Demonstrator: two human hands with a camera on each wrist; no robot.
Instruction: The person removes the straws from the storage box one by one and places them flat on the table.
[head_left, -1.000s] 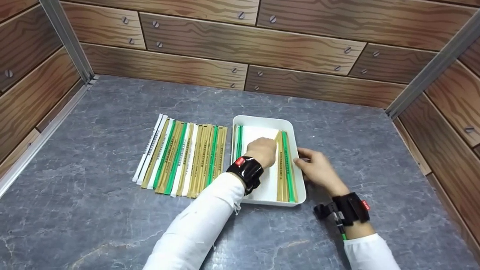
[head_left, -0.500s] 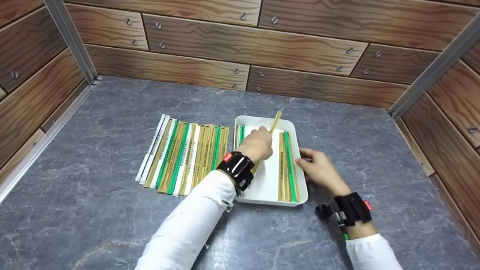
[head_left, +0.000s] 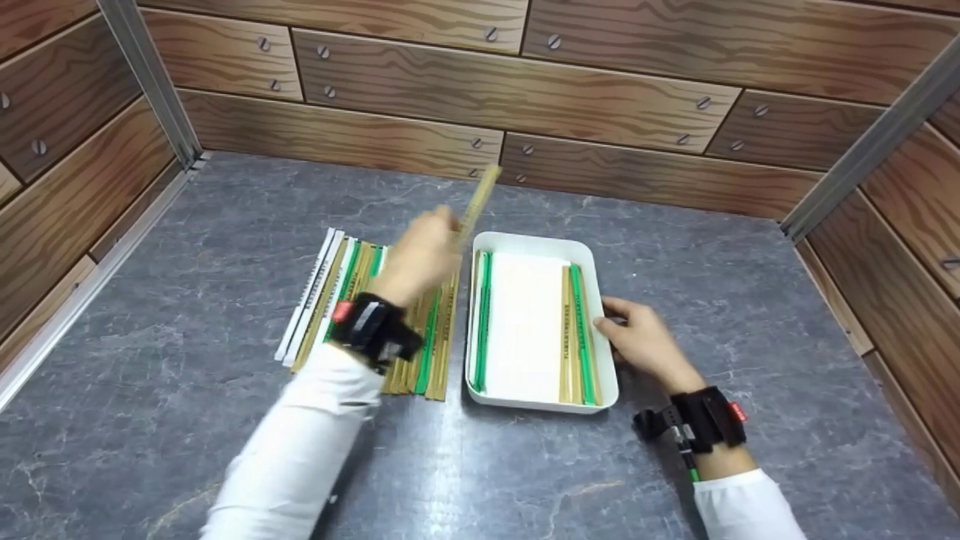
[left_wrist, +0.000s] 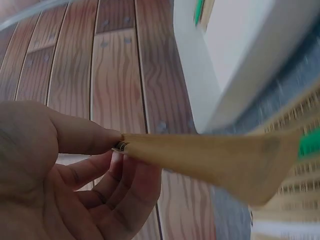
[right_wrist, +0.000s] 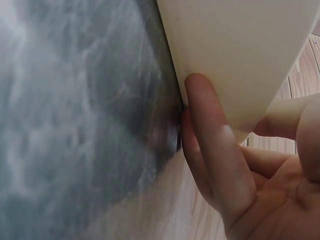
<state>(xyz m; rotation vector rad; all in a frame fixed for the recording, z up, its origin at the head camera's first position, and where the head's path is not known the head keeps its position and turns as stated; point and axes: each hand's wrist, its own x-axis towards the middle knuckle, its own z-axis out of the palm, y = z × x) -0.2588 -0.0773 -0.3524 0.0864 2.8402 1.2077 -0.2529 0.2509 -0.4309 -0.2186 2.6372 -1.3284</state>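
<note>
In the head view my left hand is raised over the row of paper-wrapped sticks, partly covering it. It pinches one long, slim, tan paper-wrapped stick that points up toward the back wall. The left wrist view has that stick between thumb and fingers, dark print near the grip. My right hand stays at the right side of the white tray. In the right wrist view, extended fingers touch the tray's outer wall, thumb beyond its edge.
Inside the tray, green and tan wrapped sticks lie along its right wall. Others, green among them, line its left wall. A grey marbled tabletop runs to wood-print walls on the back and sides.
My left hand has lifted the tan wrapped stick out of the tray and swung left, over the row. My right hand has stayed at the tray's right wall.
</note>
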